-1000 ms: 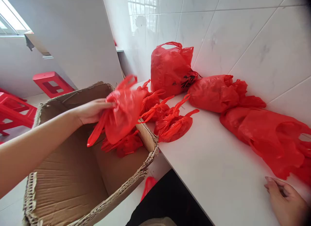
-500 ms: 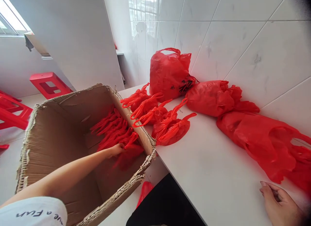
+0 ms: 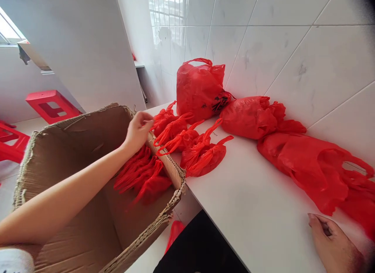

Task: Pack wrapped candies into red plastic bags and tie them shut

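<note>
Over the cardboard box (image 3: 88, 210), left hand (image 3: 137, 130) is reaching, fingers loosely curled, toward four knotted bags (image 3: 187, 142) remaining; several bags (image 3: 143, 177) already boxed.

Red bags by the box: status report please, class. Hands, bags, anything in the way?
Left hand open, reaching at tied bags on counter. Right hand flat on counter. Box rim between.

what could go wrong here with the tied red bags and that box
The tied red bags sit bunched against the cardboard box rim, so the left hand pulling one by its handle might drag a neighbour off the white counter. The box's torn rim looks flimsy and could sag if leaned on. The loose red bags near the right hand could slide on the smooth top.
</note>
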The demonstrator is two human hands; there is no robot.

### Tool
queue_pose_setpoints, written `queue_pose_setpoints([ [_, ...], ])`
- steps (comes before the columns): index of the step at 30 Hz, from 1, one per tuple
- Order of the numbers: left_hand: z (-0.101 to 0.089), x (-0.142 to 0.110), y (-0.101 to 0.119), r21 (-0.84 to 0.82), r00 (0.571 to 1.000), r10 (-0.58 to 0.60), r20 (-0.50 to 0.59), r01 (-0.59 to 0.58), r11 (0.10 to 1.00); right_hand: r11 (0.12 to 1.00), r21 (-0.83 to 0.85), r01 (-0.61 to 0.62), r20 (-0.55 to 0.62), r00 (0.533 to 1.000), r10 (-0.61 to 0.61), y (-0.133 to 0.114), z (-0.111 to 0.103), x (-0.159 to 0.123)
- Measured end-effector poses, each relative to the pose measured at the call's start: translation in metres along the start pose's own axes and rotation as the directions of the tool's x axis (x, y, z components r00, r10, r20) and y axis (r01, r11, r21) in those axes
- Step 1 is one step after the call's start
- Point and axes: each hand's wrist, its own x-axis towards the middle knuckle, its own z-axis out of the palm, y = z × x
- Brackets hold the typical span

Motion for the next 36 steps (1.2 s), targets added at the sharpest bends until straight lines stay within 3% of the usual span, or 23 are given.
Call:
queue_pose_setpoints([
  [1, 0.007, -0.002, 0.022, -0.01, 0.993, 0.117, 0.034, -0.117, 0.993, 1.0, 0.018, -0.02, 0.027, 0.999, 0.019, -0.006, -0.005, -0.003],
  [2, 0.016, -0.008, 0.043, 0.031, 0.929, 0.346, 0.131, -0.352, 0.935, 0.999, 0.035, -0.037, 0.052, 0.998, 0.035, -0.012, -0.008, -0.005],
  [3, 0.028, -0.016, 0.061, 0.063, 0.821, 0.52, 0.236, -0.547, 0.835, 0.998, 0.049, -0.048, 0.069, 0.997, 0.044, -0.016, -0.011, -0.007],
  [4, 0.042, -0.025, 0.076, 0.117, 0.746, 0.581, 0.326, -0.641, 0.758, 0.997, 0.056, -0.051, 0.07, 0.996, 0.047, -0.018, -0.013, -0.008],
  [5, 0.058, -0.033, 0.086, 0.179, 0.707, 0.568, 0.421, -0.679, 0.712, 0.997, 0.065, -0.05, 0.068, 0.997, 0.046, -0.02, -0.014, -0.009],
  [6, 0.073, -0.04, 0.094, 0.231, 0.699, 0.517, 0.494, -0.679, 0.697, 0.996, 0.075, -0.046, 0.063, 0.997, 0.041, -0.02, -0.014, -0.01],
  [9, 0.115, -0.047, 0.099, 0.305, 0.711, 0.348, 0.611, -0.617, 0.725, 0.995, 0.096, -0.021, 0.038, 0.999, 0.017, -0.017, -0.011, -0.01],
  [12, 0.131, -0.04, 0.098, 0.25, 0.68, 0.297, 0.67, -0.584, 0.772, 0.993, 0.115, -0.001, 0.016, 1.0, -0.001, -0.013, -0.008, -0.009],
  [14, 0.123, -0.033, 0.101, 0.167, 0.65, 0.301, 0.698, -0.556, 0.814, 0.991, 0.134, 0.007, 0.005, 1.0, -0.008, -0.012, -0.007, -0.009],
  [17, 0.087, -0.025, 0.109, 0.008, 0.626, 0.306, 0.717, -0.447, 0.895, 0.989, 0.15, -0.002, 0.014, 1.0, 0.0, -0.013, -0.009, -0.009],
  [19, 0.053, -0.022, 0.109, -0.187, 0.658, 0.274, 0.701, -0.201, 0.961, 0.989, 0.146, -0.026, 0.036, 0.999, 0.021, -0.015, -0.011, -0.01],
  [22, -0.002, -0.02, 0.094, -0.428, 0.718, 0.152, 0.679, 0.219, 0.877, 0.991, 0.126, -0.046, 0.068, 0.997, 0.038, -0.017, -0.015, -0.011],
  [24, -0.039, -0.021, 0.076, -0.418, 0.732, 0.019, 0.681, 0.367, 0.831, 0.991, 0.119, -0.056, 0.081, 0.996, 0.047, -0.019, -0.016, -0.011],
  [26, -0.071, -0.023, 0.053, -0.317, 0.704, -0.149, 0.695, 0.486, 0.814, 0.99, 0.119, -0.068, 0.09, 0.994, 0.058, -0.021, -0.018, -0.011],
  [28, -0.091, -0.027, 0.028, -0.146, 0.607, -0.312, 0.73, 0.586, 0.797, 0.99, 0.114, -0.088, 0.098, 0.992, 0.077, -0.023, -0.02, -0.012],
  [31, -0.096, -0.036, -0.01, 0.145, 0.371, -0.48, 0.795, 0.653, 0.744, 0.989, 0.096, -0.113, 0.114, 0.988, 0.102, -0.026, -0.022, -0.013],
  [33, -0.082, -0.046, -0.037, 0.255, 0.254, -0.518, 0.817, 0.646, 0.719, 0.99, 0.1, -0.098, 0.1, 0.991, 0.088, -0.026, -0.021, -0.014],
  [36, -0.048, -0.063, -0.078, 0.348, 0.158, -0.543, 0.825, 0.615, 0.708, 0.993, 0.092, -0.07, 0.072, 0.995, 0.063, -0.024, -0.02, -0.016],
])
